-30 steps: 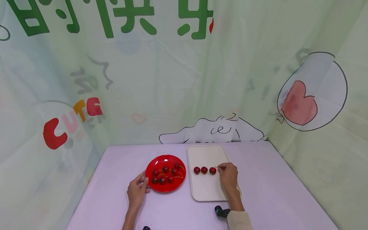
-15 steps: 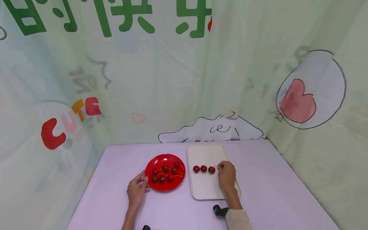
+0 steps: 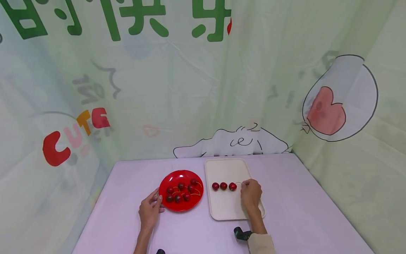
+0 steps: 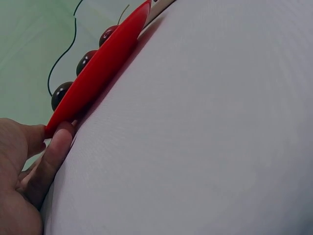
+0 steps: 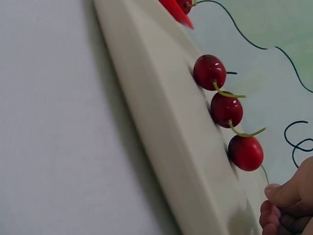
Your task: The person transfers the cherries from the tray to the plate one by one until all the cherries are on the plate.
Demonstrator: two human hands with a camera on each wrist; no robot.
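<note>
On the left, a round red plate (image 3: 180,208) holds several dark red cherries (image 3: 186,197). My left hand (image 3: 149,213) grips the plate's left rim, thumb at the edge and fingers underneath, as the left wrist view shows. To the right lies a cream rectangular tray (image 3: 225,208) with three cherries in a row: a left cherry (image 3: 215,186), a middle cherry (image 3: 223,186) and a right cherry (image 3: 233,186). My right hand (image 3: 251,194) is over the tray's right side and pinches the thin stem (image 5: 265,174) of the right cherry between thumb and fingers.
Both dishes stand on a table with a pale lilac cloth (image 3: 190,236). A printed curtain (image 3: 190,88) hangs behind and along the sides. A black wrist device (image 3: 242,234) sits by the right sleeve (image 3: 261,243).
The right fingertips are slightly farther from the right cherry, with more of its stem showing. The left hand and plate stay in place; the head view has shifted a little.
</note>
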